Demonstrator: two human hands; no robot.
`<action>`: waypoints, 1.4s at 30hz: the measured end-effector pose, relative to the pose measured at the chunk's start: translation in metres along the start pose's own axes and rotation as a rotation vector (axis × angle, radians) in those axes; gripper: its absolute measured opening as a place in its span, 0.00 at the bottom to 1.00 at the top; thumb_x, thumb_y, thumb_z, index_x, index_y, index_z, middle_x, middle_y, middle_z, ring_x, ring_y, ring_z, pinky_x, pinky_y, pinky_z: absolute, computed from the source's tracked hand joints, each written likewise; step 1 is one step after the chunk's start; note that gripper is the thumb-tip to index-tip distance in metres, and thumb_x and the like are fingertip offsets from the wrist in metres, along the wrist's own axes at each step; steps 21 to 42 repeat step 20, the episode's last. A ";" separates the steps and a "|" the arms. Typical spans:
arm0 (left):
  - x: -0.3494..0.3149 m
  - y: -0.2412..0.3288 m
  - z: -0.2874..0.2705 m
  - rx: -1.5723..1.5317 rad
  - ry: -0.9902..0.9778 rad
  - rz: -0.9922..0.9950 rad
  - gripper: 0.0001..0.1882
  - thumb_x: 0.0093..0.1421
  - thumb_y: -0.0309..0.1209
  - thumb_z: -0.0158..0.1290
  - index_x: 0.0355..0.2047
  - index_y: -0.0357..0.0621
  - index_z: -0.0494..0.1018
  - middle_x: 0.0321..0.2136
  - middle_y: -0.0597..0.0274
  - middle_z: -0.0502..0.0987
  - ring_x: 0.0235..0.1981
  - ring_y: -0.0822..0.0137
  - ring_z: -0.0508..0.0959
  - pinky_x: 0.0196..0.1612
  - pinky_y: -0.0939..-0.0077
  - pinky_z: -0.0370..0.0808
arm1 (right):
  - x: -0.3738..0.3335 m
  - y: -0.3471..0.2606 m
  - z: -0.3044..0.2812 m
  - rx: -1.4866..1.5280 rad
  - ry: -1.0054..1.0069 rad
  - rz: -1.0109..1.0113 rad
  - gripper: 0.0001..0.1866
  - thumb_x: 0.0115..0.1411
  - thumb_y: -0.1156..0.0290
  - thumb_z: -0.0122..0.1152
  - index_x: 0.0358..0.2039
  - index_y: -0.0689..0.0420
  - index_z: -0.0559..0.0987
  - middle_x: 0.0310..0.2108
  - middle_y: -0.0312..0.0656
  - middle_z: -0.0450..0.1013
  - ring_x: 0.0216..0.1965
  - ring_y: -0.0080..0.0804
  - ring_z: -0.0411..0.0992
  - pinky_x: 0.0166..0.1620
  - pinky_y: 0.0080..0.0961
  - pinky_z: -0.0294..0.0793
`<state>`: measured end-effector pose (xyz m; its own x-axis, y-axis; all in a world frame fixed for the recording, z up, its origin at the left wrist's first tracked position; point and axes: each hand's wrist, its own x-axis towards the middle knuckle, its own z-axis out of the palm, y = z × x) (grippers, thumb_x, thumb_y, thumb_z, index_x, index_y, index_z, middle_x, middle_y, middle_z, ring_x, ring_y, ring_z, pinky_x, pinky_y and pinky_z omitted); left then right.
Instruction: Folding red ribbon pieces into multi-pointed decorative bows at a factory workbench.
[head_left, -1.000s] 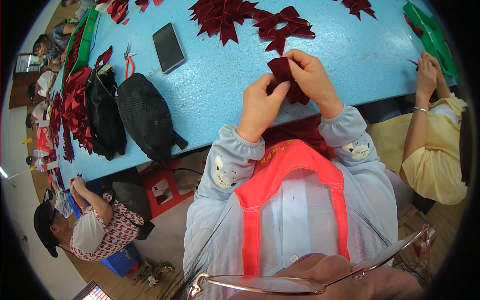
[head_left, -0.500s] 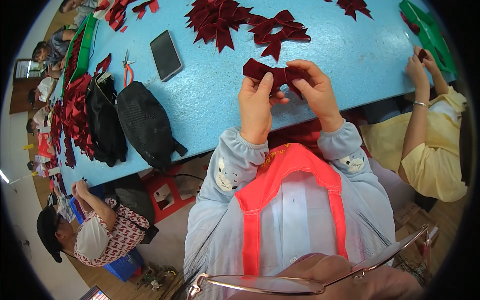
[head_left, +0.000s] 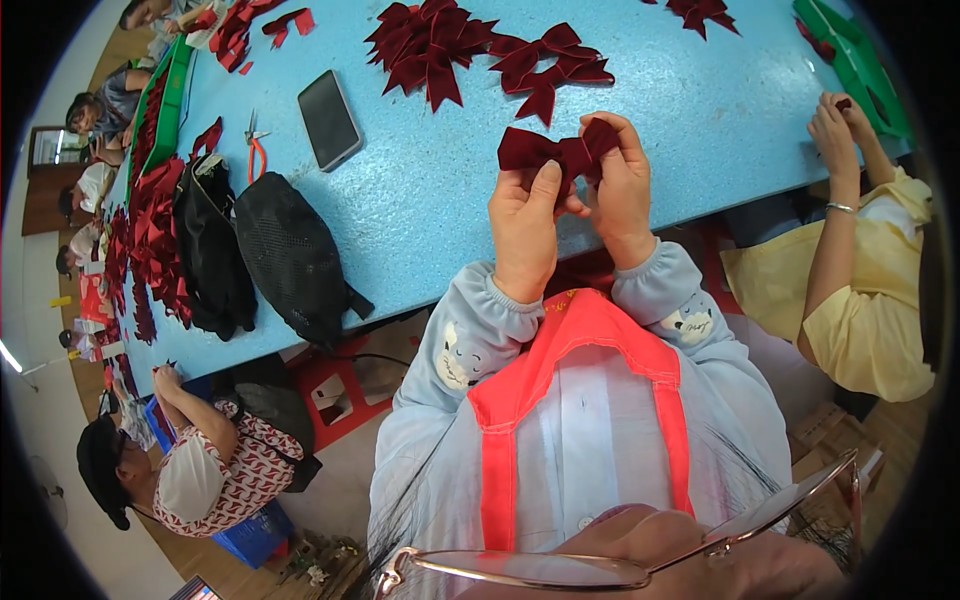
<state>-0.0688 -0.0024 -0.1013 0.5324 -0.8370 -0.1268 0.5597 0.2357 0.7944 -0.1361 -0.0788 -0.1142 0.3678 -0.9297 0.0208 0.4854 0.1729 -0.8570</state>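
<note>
A dark red velvet bow (head_left: pixel 553 150) is pinched between both my hands above the near edge of the blue table (head_left: pixel 420 190). My left hand (head_left: pixel 525 215) grips its middle with the thumb pressed up against the knot. My right hand (head_left: pixel 620 185) holds the bow's right loop and curls round its centre. A heap of finished dark red bows (head_left: pixel 480 50) lies on the table just beyond my hands.
A black phone (head_left: pixel 329 119), orange-handled pliers (head_left: pixel 256 150) and two black bags (head_left: pixel 290 255) lie to the left. Red ribbon stock (head_left: pixel 150 240) lines the left edge. A person in yellow (head_left: pixel 860 270) works at the right; others sit at the left.
The bow has been spread out wider between my hands, and both hands have shifted slightly left and toward me. The person at the right has lowered their hands a little.
</note>
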 end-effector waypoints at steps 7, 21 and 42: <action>0.000 -0.001 -0.003 0.020 -0.011 0.028 0.07 0.62 0.29 0.46 0.38 0.38 0.66 0.26 0.60 0.72 0.21 0.70 0.72 0.25 0.75 0.73 | 0.003 0.002 -0.001 -0.142 0.018 -0.099 0.06 0.61 0.76 0.47 0.38 0.58 0.72 0.28 0.31 0.68 0.29 0.15 0.65 0.32 0.14 0.67; 0.003 -0.007 -0.010 0.050 -0.005 0.138 0.08 0.62 0.28 0.46 0.40 0.38 0.68 0.26 0.63 0.72 0.22 0.74 0.70 0.24 0.78 0.73 | 0.014 -0.005 -0.008 -0.382 -0.192 -0.060 0.14 0.59 0.78 0.51 0.46 0.54 0.71 0.40 0.36 0.71 0.36 0.20 0.68 0.39 0.14 0.68; 0.003 -0.007 -0.010 0.050 -0.005 0.138 0.08 0.62 0.28 0.46 0.40 0.38 0.68 0.26 0.63 0.72 0.22 0.74 0.70 0.24 0.78 0.73 | 0.014 -0.005 -0.008 -0.382 -0.192 -0.060 0.14 0.59 0.78 0.51 0.46 0.54 0.71 0.40 0.36 0.71 0.36 0.20 0.68 0.39 0.14 0.68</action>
